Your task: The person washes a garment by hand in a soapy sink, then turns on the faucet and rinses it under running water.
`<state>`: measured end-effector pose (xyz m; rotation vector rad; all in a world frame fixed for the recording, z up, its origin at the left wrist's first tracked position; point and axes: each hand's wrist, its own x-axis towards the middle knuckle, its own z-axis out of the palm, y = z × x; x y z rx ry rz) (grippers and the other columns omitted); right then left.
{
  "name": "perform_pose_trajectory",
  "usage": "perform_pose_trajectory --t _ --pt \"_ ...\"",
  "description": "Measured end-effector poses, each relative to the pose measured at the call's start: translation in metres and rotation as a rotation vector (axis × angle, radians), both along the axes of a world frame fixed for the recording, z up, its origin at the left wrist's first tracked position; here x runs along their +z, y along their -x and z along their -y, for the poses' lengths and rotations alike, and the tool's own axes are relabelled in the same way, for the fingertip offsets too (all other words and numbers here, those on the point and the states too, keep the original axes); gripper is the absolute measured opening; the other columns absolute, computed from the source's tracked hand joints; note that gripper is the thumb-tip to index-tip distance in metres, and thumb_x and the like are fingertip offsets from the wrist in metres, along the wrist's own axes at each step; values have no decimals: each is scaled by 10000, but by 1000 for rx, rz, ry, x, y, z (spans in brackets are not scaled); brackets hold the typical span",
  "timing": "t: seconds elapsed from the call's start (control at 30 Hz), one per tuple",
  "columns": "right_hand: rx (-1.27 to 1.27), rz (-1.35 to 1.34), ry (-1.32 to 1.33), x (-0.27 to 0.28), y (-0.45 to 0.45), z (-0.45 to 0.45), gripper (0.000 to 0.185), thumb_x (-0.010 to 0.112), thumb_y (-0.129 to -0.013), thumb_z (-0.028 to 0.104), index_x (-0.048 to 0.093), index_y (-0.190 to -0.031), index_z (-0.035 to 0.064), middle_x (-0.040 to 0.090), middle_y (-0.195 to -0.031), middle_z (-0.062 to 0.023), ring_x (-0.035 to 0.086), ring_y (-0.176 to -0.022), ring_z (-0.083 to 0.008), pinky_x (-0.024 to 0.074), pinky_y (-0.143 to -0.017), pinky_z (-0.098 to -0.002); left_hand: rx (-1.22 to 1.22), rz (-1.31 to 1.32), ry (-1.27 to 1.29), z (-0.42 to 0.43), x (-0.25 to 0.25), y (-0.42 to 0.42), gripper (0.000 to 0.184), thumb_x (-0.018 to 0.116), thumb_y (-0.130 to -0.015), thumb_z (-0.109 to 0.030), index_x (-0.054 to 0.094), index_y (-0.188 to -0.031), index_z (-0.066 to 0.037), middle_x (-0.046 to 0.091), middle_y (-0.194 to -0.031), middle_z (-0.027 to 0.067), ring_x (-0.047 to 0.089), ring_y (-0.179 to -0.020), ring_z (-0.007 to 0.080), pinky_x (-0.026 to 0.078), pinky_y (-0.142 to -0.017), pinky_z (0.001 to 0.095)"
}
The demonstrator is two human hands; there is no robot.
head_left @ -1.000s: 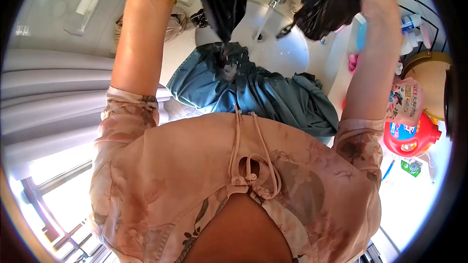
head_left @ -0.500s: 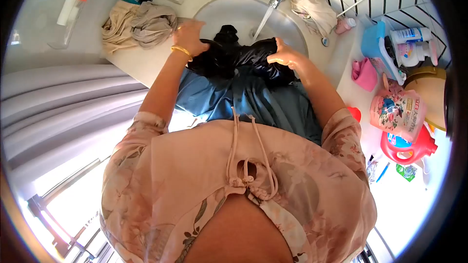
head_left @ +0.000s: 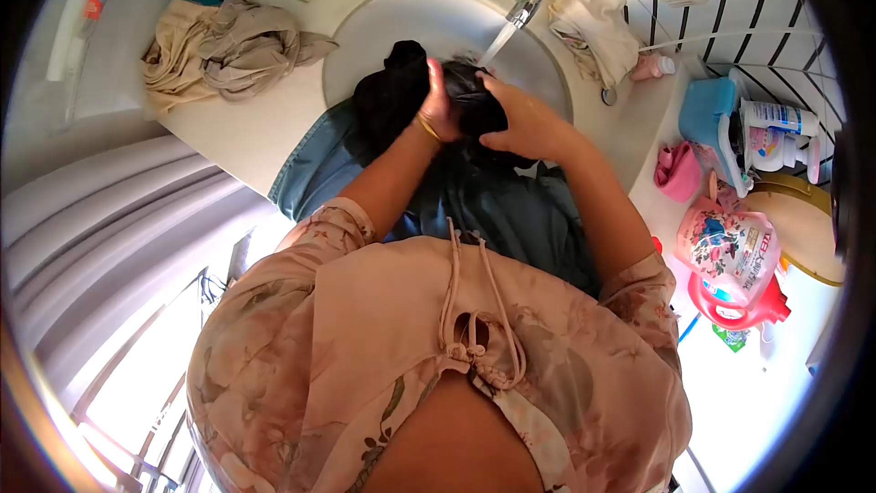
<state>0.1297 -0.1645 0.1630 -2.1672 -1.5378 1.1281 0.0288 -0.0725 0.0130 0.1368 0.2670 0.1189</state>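
A dark wet black cloth [head_left: 470, 96] is bunched under the running tap [head_left: 538, 0], at the near side of the round sink [head_left: 356, 46]. My left hand [head_left: 438, 108], a gold bangle on its wrist, presses against the left side of the bunch with fingers pointing up. On the right side, my right hand [head_left: 529, 123] curves around the same cloth, thumb apart from the fingers. More black fabric lies to the left of my hands. A blue-teal garment [head_left: 319, 160] drapes over the counter's front edge beneath my forearms.
Beige crumpled cloths [head_left: 242, 46] lie on the left counter. A pale cloth [head_left: 593, 32] sits right of the tap. Along the right stand a blue basket [head_left: 707, 119] with bottles, a pink cloth [head_left: 677, 171], a pink pouch [head_left: 728, 242] and a red jug [head_left: 744, 306].
My hands have come closer together, the left one moving right. The black cloth, earlier stretched between them, is now bunched under the water. The view has shifted slightly.
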Motion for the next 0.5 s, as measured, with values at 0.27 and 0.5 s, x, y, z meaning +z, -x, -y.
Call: perform_pose_trajectory --t 0.27,0.5 --pt "-121 -808 473 -56 -29 -3 397 693 -710 251 562 -992 4 570 -880 -57 525 -912 -173 446 -771 -329 218 -70 -738 -61 50 8 701 569 -785 -380 248 -1360 -140 295 -1374 94 255 -1267 238 203 -1040 401" --pt "-398 -313 -269 -148 -33 -24 621 655 -757 264 353 -1272 92 489 -1175 -99 488 -1050 -270 418 -860 -399 306 404 -208 -59 92 11 550 596 -776 -281 395 -1281 -201 270 -1367 123 265 -1255 327 278 -1008 460"
